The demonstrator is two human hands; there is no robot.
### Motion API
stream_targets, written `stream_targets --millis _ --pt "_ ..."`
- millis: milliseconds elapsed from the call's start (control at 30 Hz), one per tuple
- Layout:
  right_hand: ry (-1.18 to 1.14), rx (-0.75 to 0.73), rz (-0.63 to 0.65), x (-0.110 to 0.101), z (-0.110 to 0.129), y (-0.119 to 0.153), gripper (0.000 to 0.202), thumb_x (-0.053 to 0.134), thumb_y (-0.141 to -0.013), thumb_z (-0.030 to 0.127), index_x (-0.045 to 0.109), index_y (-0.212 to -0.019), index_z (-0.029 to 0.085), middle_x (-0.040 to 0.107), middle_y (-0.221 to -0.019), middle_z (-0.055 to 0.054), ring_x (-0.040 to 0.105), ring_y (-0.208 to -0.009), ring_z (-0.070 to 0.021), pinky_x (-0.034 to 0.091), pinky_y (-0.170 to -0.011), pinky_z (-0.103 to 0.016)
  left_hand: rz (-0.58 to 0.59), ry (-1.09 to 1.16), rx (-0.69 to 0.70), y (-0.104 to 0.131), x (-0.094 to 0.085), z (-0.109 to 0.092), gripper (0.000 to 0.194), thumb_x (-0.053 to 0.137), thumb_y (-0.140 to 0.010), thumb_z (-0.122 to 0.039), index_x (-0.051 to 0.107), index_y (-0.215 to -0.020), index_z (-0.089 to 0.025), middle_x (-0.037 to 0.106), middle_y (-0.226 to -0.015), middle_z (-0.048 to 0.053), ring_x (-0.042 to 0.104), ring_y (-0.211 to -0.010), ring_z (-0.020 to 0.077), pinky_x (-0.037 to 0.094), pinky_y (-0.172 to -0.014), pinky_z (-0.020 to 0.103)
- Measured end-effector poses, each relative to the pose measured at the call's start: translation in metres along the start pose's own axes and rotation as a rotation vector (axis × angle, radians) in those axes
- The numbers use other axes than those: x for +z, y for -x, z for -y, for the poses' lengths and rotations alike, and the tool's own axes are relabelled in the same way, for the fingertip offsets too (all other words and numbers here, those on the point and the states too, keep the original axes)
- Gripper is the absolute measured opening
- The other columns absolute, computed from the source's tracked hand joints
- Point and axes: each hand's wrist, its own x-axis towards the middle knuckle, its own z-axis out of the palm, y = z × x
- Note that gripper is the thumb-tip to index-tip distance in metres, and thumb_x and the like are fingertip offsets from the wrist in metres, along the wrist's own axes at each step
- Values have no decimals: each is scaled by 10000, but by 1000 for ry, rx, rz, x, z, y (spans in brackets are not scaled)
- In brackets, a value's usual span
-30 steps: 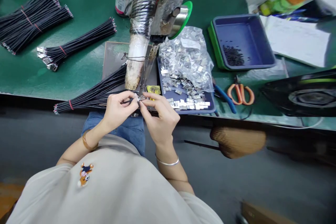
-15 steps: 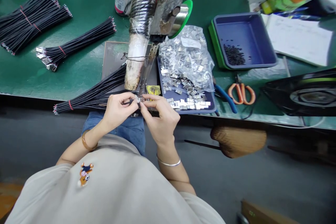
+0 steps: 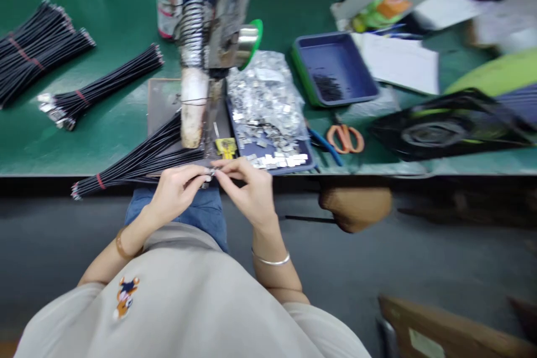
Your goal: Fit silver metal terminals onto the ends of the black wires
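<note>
My left hand [image 3: 175, 190] and my right hand [image 3: 248, 187] meet at the table's front edge, fingertips pinched around a small metal piece [image 3: 212, 172] between them. It is too small and blurred to tell its exact form. Beside my left hand lies a bundle of black cables [image 3: 130, 163], tied with a red band, its loose ends fanning toward the hose. Behind my right hand is a blue tray [image 3: 311, 163] with metal connectors [image 3: 281, 160] lined along its front and a clear bag [image 3: 264, 86] of more. A yellow block [image 3: 226, 147] sits between hose and tray.
A taped hose [image 3: 193, 106] and metal arm [image 3: 229, 17] hang over the work spot. More cable bundles [image 3: 109, 81] lie left. To the right are blue-handled pliers [image 3: 327, 146], orange-handled scissors [image 3: 345, 139], a blue bin [image 3: 339, 67] with black bits, papers [image 3: 398, 61] and a black fan-like object [image 3: 444, 128].
The camera view has shifted, so the table items appear farther left. Both hands have drawn slightly back from the metal arm's lower tip toward the body, still pinched together at the small piece.
</note>
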Motion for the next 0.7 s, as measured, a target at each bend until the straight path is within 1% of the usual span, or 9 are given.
stream_targets --millis 100,233,333,433,500,533,600,667,700 --pt "-13 -30 115 1 1 -1 95 559 -963 239 589 -880 205 749 -900 -36 712 -786 -123 595 -746 -240 85 44 -78 -3 -11 -3 213 588 -913 -251 685 -753 -149 630 -599 -2 562 -553 104 461 -578 195" --pt "-44 -54 151 3 1 -10 147 520 -982 302 546 -867 214 645 -807 2 612 -721 -104 522 -697 -223 100 99 -138 -8 -21 1 186 636 -883 -306 689 -797 -150 605 -569 -18 551 -504 102 456 -515 192" --pt "-317 74 167 2 -1 -20 238 570 -959 425 489 -859 225 548 -733 46 537 -638 -86 477 -620 -210 60 7 -51 -7 -22 0 143 718 -834 -322 739 -869 -185 695 -673 1 615 -566 131 515 -567 222" --pt "-623 191 316 1 -3 -26 367 628 -904 551 454 -843 234 505 -652 83 502 -553 -75 462 -544 -201 27 -123 120 -3 -23 -6 98 758 -795 -302 775 -855 -227 766 -787 18 663 -633 154 544 -633 249" --pt "-650 212 349 1 -3 -25 375 632 -900 563 458 -851 234 529 -643 85 535 -538 -76 489 -553 -208 60 -101 96 -3 -25 -7 94 752 -792 -310 769 -778 -219 750 -719 19 653 -598 150 533 -606 244" --pt "-588 203 307 2 -2 -23 349 613 -919 548 474 -864 233 553 -657 78 561 -546 -79 506 -575 -213 88 -47 21 -3 -26 -5 131 746 -793 -323 755 -736 -206 724 -659 17 631 -558 140 515 -566 234" --pt "-359 146 136 2 3 -16 279 547 -972 497 527 -893 230 613 -707 49 605 -586 -90 535 -637 -232 122 114 -185 -5 -27 0 204 746 -787 -361 727 -695 -181 639 -533 1 537 -456 106 425 -456 199" --pt "-109 32 -20 1 10 -7 263 501 -1003 457 600 -908 232 672 -746 19 626 -620 -107 551 -685 -252 91 277 -359 -7 -26 8 237 770 -761 -392 727 -733 -161 585 -482 -15 442 -405 70 320 -398 167" --pt "-18 -42 -55 1 14 -3 269 492 -1009 443 634 -912 237 699 -756 10 633 -624 -113 554 -690 -254 60 338 -412 -7 -25 11 255 788 -743 -401 733 -763 -153 583 -485 -18 404 -396 55 279 -389 157"
